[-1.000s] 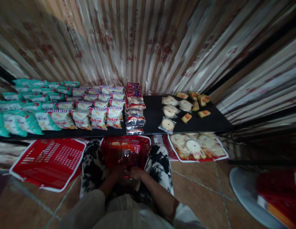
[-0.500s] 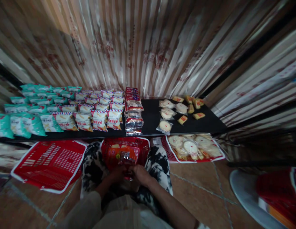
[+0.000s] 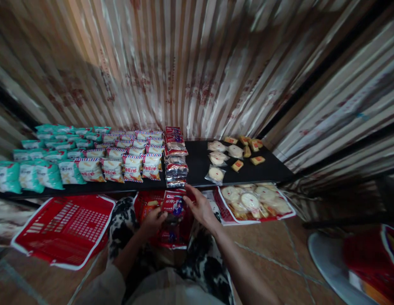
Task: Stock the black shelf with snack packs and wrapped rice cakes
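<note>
My left hand (image 3: 154,220) is closed on the lower left edge of a red snack packet (image 3: 173,201), held up just in front of the shelf edge. At its right side, my right hand (image 3: 199,206) has its fingers stretched and apart, the thumb close to the packet; whether it touches I cannot tell. Right above, a row of similar red and silver packets (image 3: 176,163) lies on the black shelf (image 3: 197,163). Beneath my hands, between my knees, stands a red basket (image 3: 142,197) with more packets in it, partly hidden by my hands.
White snack bags (image 3: 132,167) and teal bags (image 3: 47,173) fill the shelf's left. Round wrapped cakes (image 3: 215,173) and small yellow packets (image 3: 237,165) lie on its right. Below stand a red basket (image 3: 66,228) at left and a basket of round cakes (image 3: 250,201) at right.
My hands have come up from low over the basket toward the shelf edge. The red packet now shows face-on in my left hand, and my right hand has spread and moved right.
</note>
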A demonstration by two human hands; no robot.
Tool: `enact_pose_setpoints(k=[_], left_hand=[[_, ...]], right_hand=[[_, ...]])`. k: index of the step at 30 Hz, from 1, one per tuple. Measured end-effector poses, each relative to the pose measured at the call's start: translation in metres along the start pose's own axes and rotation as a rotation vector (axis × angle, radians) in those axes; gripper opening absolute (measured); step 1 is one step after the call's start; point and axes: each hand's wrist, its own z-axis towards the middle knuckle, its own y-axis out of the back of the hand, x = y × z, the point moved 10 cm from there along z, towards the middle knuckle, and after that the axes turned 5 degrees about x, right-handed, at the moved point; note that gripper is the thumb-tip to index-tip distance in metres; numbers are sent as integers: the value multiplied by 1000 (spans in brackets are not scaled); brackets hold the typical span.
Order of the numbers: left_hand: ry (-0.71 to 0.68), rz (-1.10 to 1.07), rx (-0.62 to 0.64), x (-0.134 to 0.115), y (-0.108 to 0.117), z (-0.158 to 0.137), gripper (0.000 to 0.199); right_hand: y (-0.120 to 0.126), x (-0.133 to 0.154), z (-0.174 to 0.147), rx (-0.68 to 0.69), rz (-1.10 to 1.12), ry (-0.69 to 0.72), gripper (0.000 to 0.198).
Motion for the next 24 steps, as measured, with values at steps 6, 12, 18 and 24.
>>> enact_pose_setpoints(k=[6,12,18,24], left_hand=[[49,-300,-73,-34,9,1,41],[1,-430,-59,-77,1,4,39],[-67,-508,-24,-110,-6,15,41],[-123,-570,-73,-132,-3,26,49]], right_hand=[[12,-34,-11,-102,315,-225,46],[-17,-10,-22,106,517,-163,36],[3,-7,-16,-78,485,-172,36],[28,-2,5,-158,561,-188,37]])
